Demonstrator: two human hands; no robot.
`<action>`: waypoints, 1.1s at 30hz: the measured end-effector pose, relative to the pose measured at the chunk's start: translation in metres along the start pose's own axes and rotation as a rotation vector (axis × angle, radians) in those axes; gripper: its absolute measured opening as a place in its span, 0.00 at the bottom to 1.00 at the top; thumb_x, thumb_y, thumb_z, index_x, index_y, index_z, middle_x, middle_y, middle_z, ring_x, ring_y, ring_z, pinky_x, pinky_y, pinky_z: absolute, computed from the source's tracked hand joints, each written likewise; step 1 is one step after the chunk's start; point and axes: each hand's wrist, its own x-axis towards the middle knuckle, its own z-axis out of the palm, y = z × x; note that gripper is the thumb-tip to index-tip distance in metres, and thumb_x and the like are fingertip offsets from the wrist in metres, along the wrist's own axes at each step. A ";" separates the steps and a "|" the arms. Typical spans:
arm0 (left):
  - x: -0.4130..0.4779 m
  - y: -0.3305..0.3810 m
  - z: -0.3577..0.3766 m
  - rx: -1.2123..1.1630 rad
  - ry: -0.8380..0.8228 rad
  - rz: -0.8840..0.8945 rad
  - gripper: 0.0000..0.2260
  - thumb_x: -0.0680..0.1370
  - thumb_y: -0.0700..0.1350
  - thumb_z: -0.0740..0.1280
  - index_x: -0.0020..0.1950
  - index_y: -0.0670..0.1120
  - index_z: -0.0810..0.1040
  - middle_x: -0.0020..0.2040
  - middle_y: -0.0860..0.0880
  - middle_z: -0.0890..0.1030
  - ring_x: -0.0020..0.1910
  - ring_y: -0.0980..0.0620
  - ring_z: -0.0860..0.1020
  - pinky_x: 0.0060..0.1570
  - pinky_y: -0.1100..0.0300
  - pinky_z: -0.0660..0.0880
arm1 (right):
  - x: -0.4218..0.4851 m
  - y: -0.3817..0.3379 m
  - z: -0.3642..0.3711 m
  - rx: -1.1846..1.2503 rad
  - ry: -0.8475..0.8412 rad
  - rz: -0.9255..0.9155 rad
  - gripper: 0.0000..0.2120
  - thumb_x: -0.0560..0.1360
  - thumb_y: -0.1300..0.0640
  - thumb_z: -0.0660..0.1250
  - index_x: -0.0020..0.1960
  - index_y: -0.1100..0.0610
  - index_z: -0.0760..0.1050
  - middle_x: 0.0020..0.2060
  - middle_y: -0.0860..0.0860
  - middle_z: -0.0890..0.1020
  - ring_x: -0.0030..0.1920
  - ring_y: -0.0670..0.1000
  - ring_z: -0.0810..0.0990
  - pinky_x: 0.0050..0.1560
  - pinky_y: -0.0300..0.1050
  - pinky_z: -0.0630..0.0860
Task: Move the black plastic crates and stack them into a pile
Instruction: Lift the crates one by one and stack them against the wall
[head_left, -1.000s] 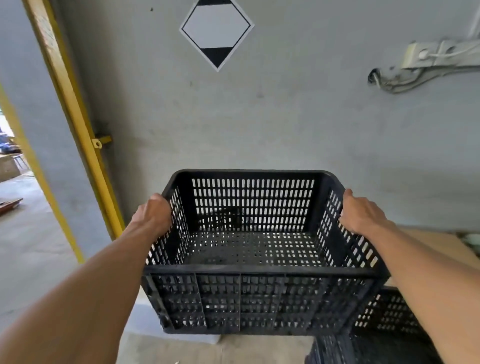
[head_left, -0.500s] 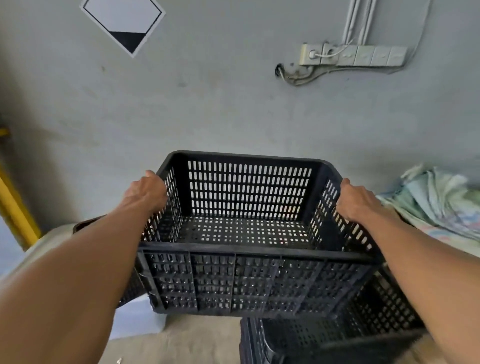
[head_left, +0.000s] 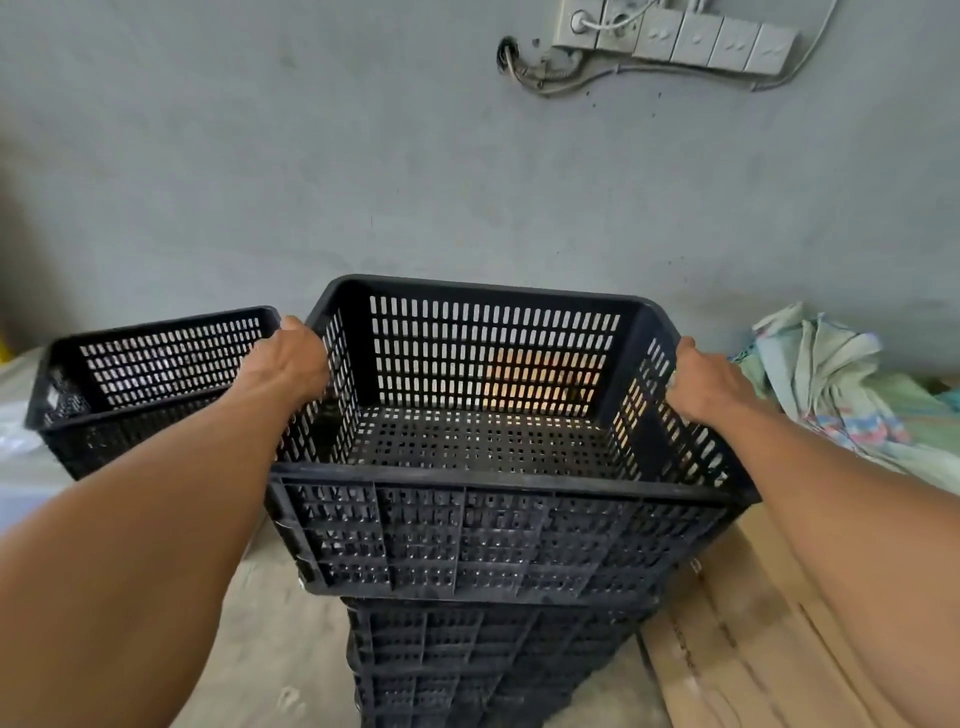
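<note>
Carried crate (head_left: 488, 436) has swung right and down since half a second ago, now over the black pile (head_left: 483, 660) by the wall, left hand (head_left: 291, 364) and right hand (head_left: 711, 387) each in a closed grip on its side rims (not yet released), another crate (head_left: 140, 379) left unstacked.

The slotted crate (head_left: 493, 452) is looking like matt black plastic, the wall (head_left: 363, 171) rough grey plaster, the cardboard (head_left: 753, 639) dull brown.

Storage area: bare grey wall (head_left: 260, 156), stacked crates (head_left: 493, 649), cardboard (head_left: 753, 649).
</note>
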 end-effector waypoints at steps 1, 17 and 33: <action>-0.003 0.004 0.004 0.013 0.000 -0.007 0.13 0.80 0.38 0.57 0.64 0.35 0.66 0.56 0.32 0.78 0.55 0.32 0.78 0.48 0.44 0.74 | 0.004 0.005 0.004 -0.006 -0.004 -0.014 0.29 0.75 0.62 0.64 0.73 0.63 0.59 0.49 0.65 0.80 0.47 0.64 0.80 0.42 0.53 0.76; 0.003 0.048 0.051 0.051 -0.036 -0.037 0.15 0.80 0.38 0.56 0.65 0.35 0.64 0.56 0.32 0.78 0.54 0.31 0.77 0.51 0.43 0.76 | 0.047 0.046 0.047 0.063 -0.054 -0.048 0.26 0.76 0.61 0.64 0.72 0.64 0.61 0.55 0.68 0.79 0.56 0.67 0.78 0.48 0.52 0.73; 0.006 0.046 0.056 0.085 -0.056 -0.031 0.15 0.80 0.36 0.55 0.66 0.35 0.62 0.59 0.29 0.75 0.59 0.29 0.75 0.53 0.41 0.72 | 0.058 0.038 0.053 0.084 -0.053 -0.022 0.19 0.76 0.64 0.62 0.66 0.62 0.65 0.54 0.65 0.79 0.51 0.64 0.78 0.45 0.51 0.70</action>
